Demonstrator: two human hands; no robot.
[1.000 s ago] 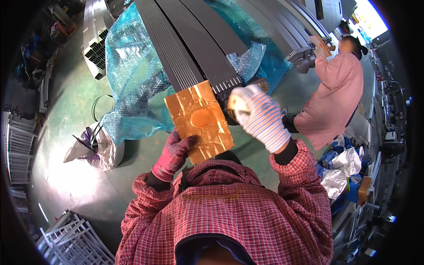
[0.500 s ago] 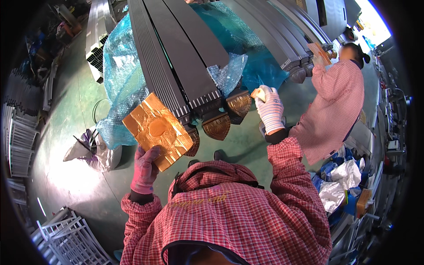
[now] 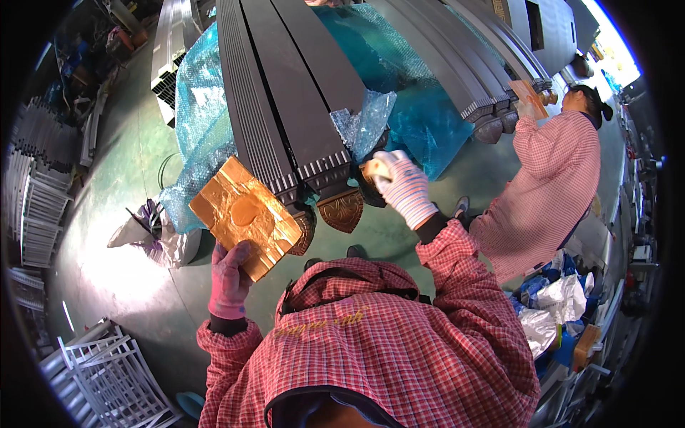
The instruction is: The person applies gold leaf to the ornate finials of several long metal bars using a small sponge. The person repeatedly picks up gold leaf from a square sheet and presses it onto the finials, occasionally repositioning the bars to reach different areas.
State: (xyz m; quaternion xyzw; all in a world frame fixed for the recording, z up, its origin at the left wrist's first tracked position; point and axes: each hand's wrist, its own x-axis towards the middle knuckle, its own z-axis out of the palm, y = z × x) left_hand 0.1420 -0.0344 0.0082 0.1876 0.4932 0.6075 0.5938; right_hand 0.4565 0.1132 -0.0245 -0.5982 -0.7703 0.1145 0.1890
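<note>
By the pink-gloved left hand [image 3: 229, 282], a flat gold-coated board [image 3: 246, 212] is held out at its lower edge, tilted so that the round, paint-like patch in its middle is shown; the thumb is laid on the near face, the remaining fingers are mostly hidden, and the grip is closed down to about the board's thickness. The board is judged light and fairly stiff, with a shiny face that may prove slippery, so it is best taken by the rim, clear of the patch. Beside its right corner, the left embossed end cap [image 3: 305, 234] is partly covered; next comes the middle embossed end cap [image 3: 341, 212], set on the long dark beams [image 3: 296, 85], which are judged heavy and rigid. Farther right, a pale sponge-like pad [image 3: 378, 169] is held at the right embossed end cap [image 3: 370, 194], though whether contact is made cannot be told. It is judged light, soft and easily squeezed, best pinched from its back, and is clasped by the striped-gloved right hand [image 3: 407, 185], whose fingers are curled round it with little gap.
</note>
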